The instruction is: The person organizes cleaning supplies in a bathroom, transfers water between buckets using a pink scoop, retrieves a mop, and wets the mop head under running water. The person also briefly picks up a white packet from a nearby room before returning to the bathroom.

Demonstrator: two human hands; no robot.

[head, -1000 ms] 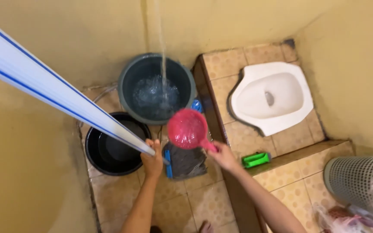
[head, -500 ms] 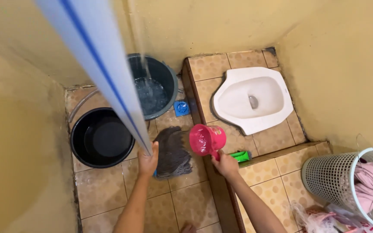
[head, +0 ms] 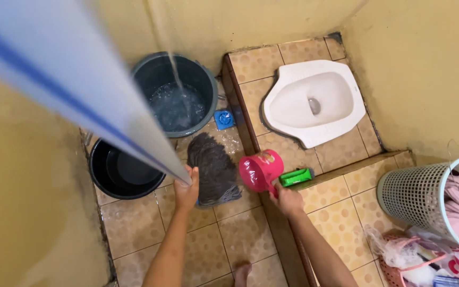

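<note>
A long white mop handle (head: 81, 106) with a blue stripe is held by the left hand (head: 186, 191), with the fingers wrapped tight around it. The grey mop head (head: 213, 167) is laid on the wet floor tiles (head: 240, 239), near the grey bucket (head: 208, 87) with water in it. A pink scoop (head: 260, 170) is gripped at its handle by the right hand (head: 288, 201), fingers closed, just beside a green brush (head: 296, 177).

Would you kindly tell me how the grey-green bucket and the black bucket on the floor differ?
The grey-green bucket stands under a falling stream and holds churning water; the black bucket shows no such stream, and its contents cannot be told. The grey-green bucket sits against the wall and is in full view; the black bucket sits nearer the left hand, partly hidden by the mop handle. Both are round, open and upright.
</note>
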